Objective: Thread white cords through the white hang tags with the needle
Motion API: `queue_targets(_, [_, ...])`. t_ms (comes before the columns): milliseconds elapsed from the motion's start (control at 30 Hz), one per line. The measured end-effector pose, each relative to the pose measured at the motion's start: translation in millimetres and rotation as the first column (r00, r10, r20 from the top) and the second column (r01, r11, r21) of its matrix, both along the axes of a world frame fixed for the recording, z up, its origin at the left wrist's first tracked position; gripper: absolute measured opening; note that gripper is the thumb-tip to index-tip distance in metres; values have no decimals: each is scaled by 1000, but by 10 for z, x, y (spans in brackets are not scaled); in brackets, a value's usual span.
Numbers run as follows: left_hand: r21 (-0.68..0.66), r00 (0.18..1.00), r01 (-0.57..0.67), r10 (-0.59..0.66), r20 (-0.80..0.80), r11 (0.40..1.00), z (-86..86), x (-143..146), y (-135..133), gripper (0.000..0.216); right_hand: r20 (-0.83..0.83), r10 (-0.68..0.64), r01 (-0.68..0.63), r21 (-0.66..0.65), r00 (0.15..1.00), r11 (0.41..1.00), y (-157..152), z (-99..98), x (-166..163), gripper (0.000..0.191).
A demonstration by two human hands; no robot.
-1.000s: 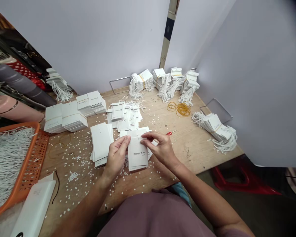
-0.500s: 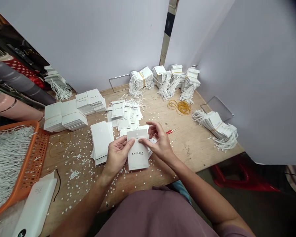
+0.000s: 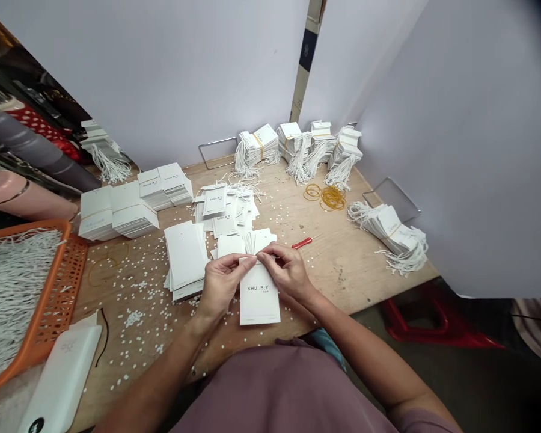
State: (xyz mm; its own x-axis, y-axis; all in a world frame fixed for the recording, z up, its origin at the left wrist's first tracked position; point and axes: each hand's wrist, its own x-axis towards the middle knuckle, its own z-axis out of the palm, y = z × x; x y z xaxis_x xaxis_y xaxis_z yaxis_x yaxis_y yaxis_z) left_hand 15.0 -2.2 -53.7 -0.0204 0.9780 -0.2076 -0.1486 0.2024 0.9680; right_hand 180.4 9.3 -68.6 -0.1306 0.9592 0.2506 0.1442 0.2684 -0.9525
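Observation:
A white hang tag (image 3: 260,304) printed "SHUI.B.Y" hangs upright between my hands, over the near edge of the table. My left hand (image 3: 220,282) pinches its top left, thumb against fingers. Close beside it, my right hand (image 3: 289,273) is closed at the top middle of the same tag; the thumbs nearly meet there. White strings (image 3: 249,242) show just behind the fingertips, but whether they pass through the tag is hidden. Left of my hands lies a stack of blank-faced cards (image 3: 184,255). Beyond is a loose pile of strung tags (image 3: 225,222).
A red-handled awl (image 3: 302,243) and yellow rubber bands (image 3: 332,198) lie to the right. Banded tag bundles (image 3: 390,225) line the back and right. An orange basket (image 3: 54,288) of white strings and a white power bank (image 3: 65,373) stand left. Small paper dots litter the wooden table (image 3: 342,282).
The tag has moved slightly down and right, and its top flap no longer stands up above my fingers. My right hand's fingers, raised and apart before, have closed at its top edge.

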Motion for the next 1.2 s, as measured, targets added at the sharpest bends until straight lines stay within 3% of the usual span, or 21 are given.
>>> queue_targets(67, [16, 995, -97, 96, 15, 995, 13, -80, 13, 22, 52, -66, 66, 5, 996, 998, 40, -59, 155, 24])
queue_targets(133, [61, 959, -282, 280, 38, 958, 43, -231, 71, 23, 145, -129, 131, -4, 981, 991, 140, -149, 436, 27])
queue_targets(200, [108, 924, -383, 379, 53, 917, 76, -383, 144, 25, 431, -126, 93, 96, 894, 991, 260, -237, 753, 18])
queue_targets(267, [77, 953, -302, 299, 46, 950, 102, -467, 191, 29, 732, -57, -44, 118, 679, 992, 345, -293, 1001, 13])
queue_targets(367, [-47, 992, -99, 102, 78, 994, 113, -425, 185, 40, 929, -15, -136, 70, 370, 988, 345, -318, 1160, 18])
queue_targets(467, [-120, 992, -44, 58, 115, 992, 74, -283, 135, 45, 965, -71, -164, 115, 251, 980, 251, -340, 1177, 26])
queue_targets(567, [-121, 992, -49, 63, 113, 991, 8, -149, 94, 39, 943, -90, -114, 133, 321, 985, 169, -370, 1172, 25])
queue_targets(700, [-6, 992, -113, 113, 56, 994, -34, -37, 69, 30, 758, -71, -33, 120, 649, 992, 16, -237, 1041, 18])
queue_targets(767, [56, 991, -136, 136, 0, 989, -19, 2, 64, 28, 598, -2, -73, 100, 801, 992, -121, -84, 885, 16])
queue_targets(800, [82, 989, -144, 146, -29, 986, -5, 20, 62, 27, 545, 57, -119, 80, 836, 990, -193, -6, 795, 17])
queue_targets(933, [184, 976, -143, 170, -139, 972, 57, 77, 53, 21, 456, 100, -152, 77, 884, 985, -383, 167, 482, 18])
queue_targets(1100, [264, 951, -126, 192, -242, 956, 51, 90, 7, 15, 418, 32, -58, 51, 908, 997, -382, 100, 315, 16])
queue_targets(1200, [321, 938, -52, 156, -309, 946, 17, 112, -39, 12, 372, 4, -17, 31, 928, 999, -360, 101, 251, 16])
